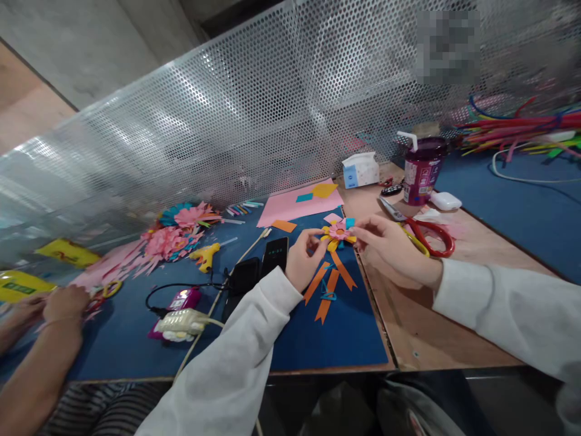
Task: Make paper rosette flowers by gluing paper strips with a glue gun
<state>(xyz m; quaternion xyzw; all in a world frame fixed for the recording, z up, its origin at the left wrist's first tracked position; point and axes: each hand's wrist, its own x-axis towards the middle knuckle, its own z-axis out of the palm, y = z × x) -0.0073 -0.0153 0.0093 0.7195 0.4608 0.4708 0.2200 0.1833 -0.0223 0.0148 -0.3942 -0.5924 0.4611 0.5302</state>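
Note:
A paper flower (339, 229) with pink and yellow petals is held just above the blue table covering, between my hands. My left hand (306, 260) pinches its left petals with thumb and index finger. From the other side, my right hand (390, 249) has its fingertips closed at the flower's right edge, beside a small blue paper piece (350, 223). Orange paper ribbons (327, 303) with notched ends hang or lie below the flower, and a curled blue strip (327, 290) is among them. Red-handled scissors (433, 237) rest near my right wrist.
Left of my left arm lie a phone (275, 253), a yellow glue gun (205, 257) and a power strip (181, 324) with cords. A pink sheet (299, 206) and a purple cup (422, 172) stand farther back. At far left, a co-worker's hands (66, 303) handle paper.

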